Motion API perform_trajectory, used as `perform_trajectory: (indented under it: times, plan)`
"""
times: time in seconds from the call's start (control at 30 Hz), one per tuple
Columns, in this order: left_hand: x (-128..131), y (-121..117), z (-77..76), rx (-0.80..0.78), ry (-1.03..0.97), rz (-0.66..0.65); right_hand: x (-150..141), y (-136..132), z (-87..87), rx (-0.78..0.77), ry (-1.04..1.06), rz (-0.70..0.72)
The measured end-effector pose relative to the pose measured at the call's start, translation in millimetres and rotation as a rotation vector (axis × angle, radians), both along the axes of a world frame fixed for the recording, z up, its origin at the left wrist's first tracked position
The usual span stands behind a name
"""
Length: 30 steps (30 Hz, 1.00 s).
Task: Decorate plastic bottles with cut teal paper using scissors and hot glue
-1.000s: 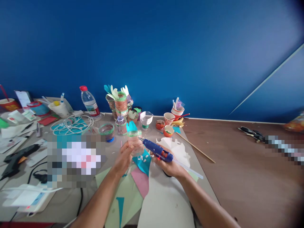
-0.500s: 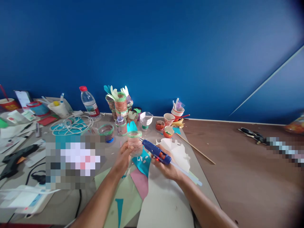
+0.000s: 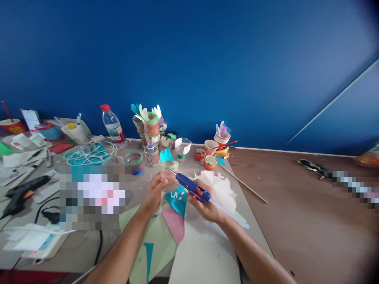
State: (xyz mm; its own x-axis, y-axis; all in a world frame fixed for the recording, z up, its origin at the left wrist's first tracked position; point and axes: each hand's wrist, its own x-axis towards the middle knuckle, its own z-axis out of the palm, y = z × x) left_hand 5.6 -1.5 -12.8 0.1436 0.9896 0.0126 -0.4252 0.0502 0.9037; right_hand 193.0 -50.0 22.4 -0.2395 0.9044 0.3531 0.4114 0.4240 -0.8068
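My left hand is closed around the left side of a clear plastic cup, pinkish with a green band near its rim. Blue paper petals stand up at the cup's back edge. In my right hand is a blue glue gun, a red light glowing on it and a translucent glue stick poking out of its rear. The gun's metal tip points left at the cup's side, very close to it; whether they touch I cannot tell. Beneath lie blue paper with small scraps and pink paper.
Decorated cups with paper petals stand by the wall, near a red-capped bottle. Small paper cups and a wooden stick are at right. A black glue gun, a power strip and cables lie left.
The glue gun has shifted slightly left and its tip now sits a little lower on the cup's side. My left hand keeps its hold on the cup.
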Motion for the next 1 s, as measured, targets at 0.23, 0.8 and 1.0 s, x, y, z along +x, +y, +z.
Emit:
perform_trajectory:
  times: [0.23, 0.8, 1.0]
  plan:
    - [-0.1, 1.3, -2.2, 0.021, 0.032, 0.024, -2.1, -0.4, 3.7, 0.045, -0.039, 0.007]
    - [1.8, -1.1, 0.8, 0.028, 0.046, 0.062, -4.3, 0.2, 5.2, 0.073, -0.119, -0.042]
    - [1.8, -1.3, 0.4, 0.039, 0.056, 0.051, -4.5, 1.1, 4.3, 0.062, -0.122, -0.063]
